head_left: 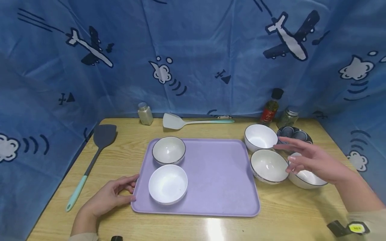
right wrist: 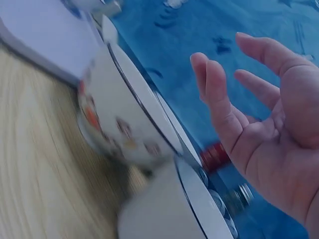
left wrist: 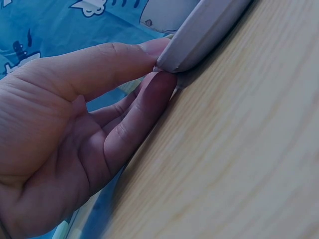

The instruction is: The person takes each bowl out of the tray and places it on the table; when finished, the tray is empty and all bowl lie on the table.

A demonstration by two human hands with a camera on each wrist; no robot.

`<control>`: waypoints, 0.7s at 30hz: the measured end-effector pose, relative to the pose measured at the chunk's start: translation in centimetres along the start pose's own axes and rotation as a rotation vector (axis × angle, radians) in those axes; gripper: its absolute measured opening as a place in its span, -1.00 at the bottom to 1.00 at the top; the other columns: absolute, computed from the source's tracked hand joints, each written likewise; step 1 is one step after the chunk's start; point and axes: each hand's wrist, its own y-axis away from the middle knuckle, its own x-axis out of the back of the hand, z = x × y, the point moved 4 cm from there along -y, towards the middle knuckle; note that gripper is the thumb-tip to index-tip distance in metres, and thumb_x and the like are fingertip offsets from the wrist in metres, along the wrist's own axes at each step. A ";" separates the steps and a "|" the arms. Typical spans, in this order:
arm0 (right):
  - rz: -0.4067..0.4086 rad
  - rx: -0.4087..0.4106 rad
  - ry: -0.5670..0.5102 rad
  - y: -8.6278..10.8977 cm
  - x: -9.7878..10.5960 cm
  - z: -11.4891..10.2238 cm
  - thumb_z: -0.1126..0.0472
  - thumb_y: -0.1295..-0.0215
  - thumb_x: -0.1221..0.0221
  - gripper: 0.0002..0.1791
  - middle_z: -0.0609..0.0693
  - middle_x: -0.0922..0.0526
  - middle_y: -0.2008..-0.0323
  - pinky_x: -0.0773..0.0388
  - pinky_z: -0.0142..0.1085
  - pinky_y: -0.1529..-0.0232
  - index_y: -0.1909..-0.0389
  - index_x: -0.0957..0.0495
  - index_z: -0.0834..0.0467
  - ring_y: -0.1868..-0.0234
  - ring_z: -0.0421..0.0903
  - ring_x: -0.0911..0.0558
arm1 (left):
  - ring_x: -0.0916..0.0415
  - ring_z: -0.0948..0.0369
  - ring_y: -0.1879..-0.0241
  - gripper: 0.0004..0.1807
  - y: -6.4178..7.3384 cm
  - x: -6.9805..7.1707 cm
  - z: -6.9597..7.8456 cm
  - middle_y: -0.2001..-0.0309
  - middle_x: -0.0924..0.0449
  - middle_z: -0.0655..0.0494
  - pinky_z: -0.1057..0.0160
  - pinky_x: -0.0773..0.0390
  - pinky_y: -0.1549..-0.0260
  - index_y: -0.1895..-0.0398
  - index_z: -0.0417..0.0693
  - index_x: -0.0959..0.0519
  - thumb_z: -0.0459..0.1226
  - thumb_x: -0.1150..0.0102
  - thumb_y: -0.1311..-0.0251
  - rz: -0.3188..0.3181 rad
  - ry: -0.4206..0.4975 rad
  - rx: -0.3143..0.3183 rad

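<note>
My left hand [head_left: 108,194] pinches the left rim of a lavender tray [head_left: 221,177]; in the left wrist view its thumb and a finger meet at the tray's edge [left wrist: 199,40]. Two white bowls stand at the tray's left: a dark-rimmed bowl [head_left: 168,151] behind and a plain white bowl [head_left: 168,184] in front. Above the bowls to the right of the tray hovers my right hand [head_left: 316,159], fingers spread and holding nothing. Below it are a cream bowl [head_left: 268,165] with a patterned outside, a white bowl [head_left: 306,177] partly hidden by the hand, and another white bowl [head_left: 260,136] farther back.
Behind the right bowls are a dark bowl [head_left: 281,132] of round dark things, a red-labelled bottle [head_left: 269,112] and a glass jar [head_left: 288,117]. A shaker [head_left: 145,114] and a pale spatula [head_left: 175,122] lie along the back. Far left lies a dark turner [head_left: 102,135].
</note>
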 end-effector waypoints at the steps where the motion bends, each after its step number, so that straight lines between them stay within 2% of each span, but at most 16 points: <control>1: -0.012 0.000 -0.007 -0.5 -0.5 -0.2 0.40 -0.50 0.02 -0.33 -0.23 -0.49 -0.32 -0.68 -0.14 0.22 -0.56 -0.07 0.08 0.20 0.07 -0.73 | -0.55 0.29 0.05 -0.18 0.0 0.0 0.0 -0.09 -0.53 -0.16 0.50 -0.47 0.01 -0.44 -0.22 -0.33 -0.18 -0.44 -0.13 0.001 0.000 0.000; 7: -0.060 -0.064 -0.023 -3.7 -3.0 -1.2 0.26 -0.51 -0.05 -0.37 -0.01 -0.48 -0.34 -0.68 -0.11 0.15 -0.54 -0.13 0.05 0.17 0.13 -0.73 | -0.56 0.31 0.06 -0.18 0.1 -0.2 -0.2 -0.07 -0.54 -0.14 0.51 -0.46 0.02 -0.42 -0.26 -0.34 -0.19 -0.45 -0.11 0.020 -0.007 -0.002; 10: -0.088 -0.099 -0.033 -5.1 -4.3 -1.8 0.19 -0.51 -0.06 -0.37 0.18 -0.40 -0.39 -0.68 -0.11 0.14 -0.54 -0.14 0.02 0.17 0.14 -0.74 | -0.57 0.31 0.07 -0.18 0.1 -0.2 -0.2 -0.05 -0.55 -0.14 0.52 -0.45 0.02 -0.41 -0.27 -0.35 -0.20 -0.46 -0.10 0.024 -0.008 -0.010; 13: -0.106 -0.136 -0.092 -6.6 -5.8 -2.4 0.16 -0.48 -0.11 -0.35 0.30 -0.32 -0.42 -0.69 -0.10 0.11 -0.53 -0.16 0.01 0.15 0.13 -0.75 | -0.57 0.31 0.07 -0.19 -0.1 -0.3 -0.1 -0.05 -0.55 -0.14 0.53 -0.45 0.01 -0.41 -0.27 -0.35 -0.22 -0.45 -0.10 0.024 -0.010 -0.025; 21: -0.100 -0.191 -0.241 -10.9 -10.6 -3.4 0.09 -0.41 -0.22 -0.25 0.29 -0.35 -0.40 -0.69 -0.08 0.09 -0.54 -0.15 0.03 0.17 0.05 -0.75 | -0.56 0.30 0.06 -0.19 0.0 -0.1 -0.1 -0.06 -0.56 -0.12 0.52 -0.45 0.00 -0.43 -0.21 -0.35 -0.19 -0.45 -0.11 0.028 -0.020 -0.006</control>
